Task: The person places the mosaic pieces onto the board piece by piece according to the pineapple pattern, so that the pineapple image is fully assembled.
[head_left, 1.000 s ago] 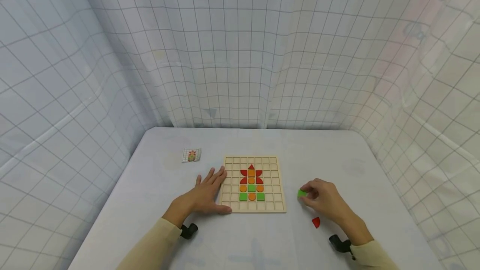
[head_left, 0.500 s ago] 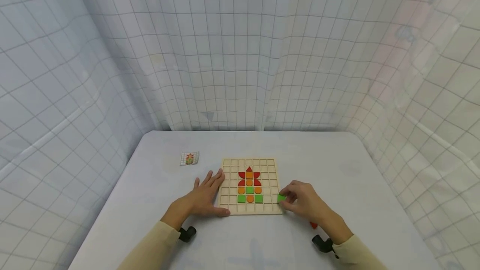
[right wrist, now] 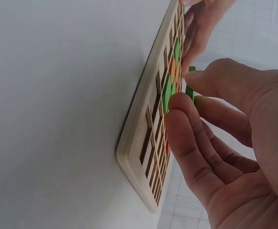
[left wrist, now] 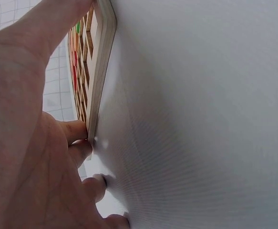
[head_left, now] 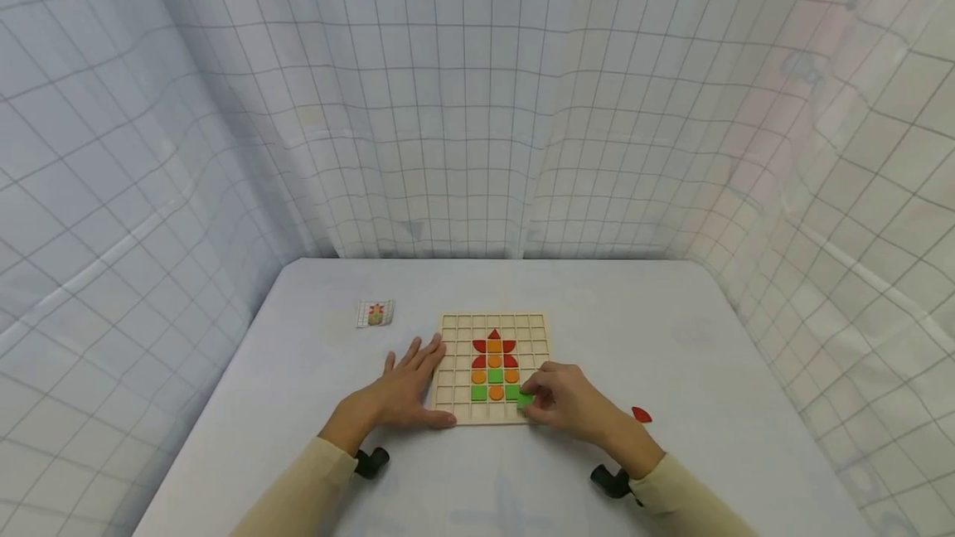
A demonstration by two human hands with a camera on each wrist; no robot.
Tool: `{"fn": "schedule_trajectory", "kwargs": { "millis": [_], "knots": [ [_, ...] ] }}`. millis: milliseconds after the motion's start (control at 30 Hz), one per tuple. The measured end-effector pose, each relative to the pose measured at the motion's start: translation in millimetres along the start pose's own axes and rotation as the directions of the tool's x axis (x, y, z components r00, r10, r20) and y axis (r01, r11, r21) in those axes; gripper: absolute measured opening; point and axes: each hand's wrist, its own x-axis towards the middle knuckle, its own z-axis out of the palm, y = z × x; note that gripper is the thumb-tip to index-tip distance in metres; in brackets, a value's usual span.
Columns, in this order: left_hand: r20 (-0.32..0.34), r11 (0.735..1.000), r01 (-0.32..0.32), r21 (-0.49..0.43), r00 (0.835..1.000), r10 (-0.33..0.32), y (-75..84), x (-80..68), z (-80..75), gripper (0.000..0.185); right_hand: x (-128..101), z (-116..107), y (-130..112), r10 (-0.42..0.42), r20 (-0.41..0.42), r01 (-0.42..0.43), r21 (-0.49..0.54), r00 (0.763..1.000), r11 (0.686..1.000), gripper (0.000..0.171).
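My right hand (head_left: pixel 570 401) pinches a green square tile (head_left: pixel 525 398) between thumb and fingertips (right wrist: pixel 179 102), fingers curled round it. The tile sits at my fingertips, over the near right part of the wooden grid board (head_left: pixel 457 365), just beside the green tile already seated in the bottom row of the pattern; whether it touches the board I cannot tell.

My left hand (head_left: pixel 406 392) lies flat on the table (head_left: pixel 671 330), fingers straight and slightly spread. Its fingertips (left wrist: pixel 77 131) press against the board's left edge and the thumb lies along the near edge.

Beyond my right fingertips, the board holds green, orange and red tiles in a flower-like figure (head_left: pixel 494 367).

Right of my right wrist, apart from it, a loose red piece (head_left: pixel 641 415) lies on the table.

Far beyond my left fingers lies a small pattern card (head_left: pixel 375 314).
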Motion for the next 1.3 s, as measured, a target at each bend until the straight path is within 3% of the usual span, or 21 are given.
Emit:
{"fn": "schedule_trajectory", "kwargs": {
  "millis": [267, 533, 1033, 1300],
  "knots": [
    [-0.005, 1.0, -0.009, -0.002, 1.0, 0.009, -1.3, 0.2, -0.2, 0.134, 7.6, 13.5, -4.7, -0.051, 0.007, 0.051, 0.015, 0.999, 0.999, 0.01],
    [-0.003, 1.0, -0.012, -0.002, 1.0, 0.012, -1.3, -0.9, -0.7, 0.133, 11.2, 20.5, -12.4, -0.043, 0.022, 0.043, -0.021, 0.999, 0.999, 0.007],
    [0.006, 1.0, -0.009, 0.016, 1.0, 0.009, 0.5, 3.9, -2.8, 0.132, 19.6, 25.0, -23.7, -0.039, 0.057, 0.044, -0.095, 0.998, 0.994, 0.007],
    [-0.003, 1.0, -0.002, 0.016, 1.0, 0.002, -1.7, 1.9, 0.1, 0.133, 22.6, 28.0, -28.3, -0.08, 0.066, 0.086, -0.097, 0.995, 0.992, 0.008]
  ]
}}
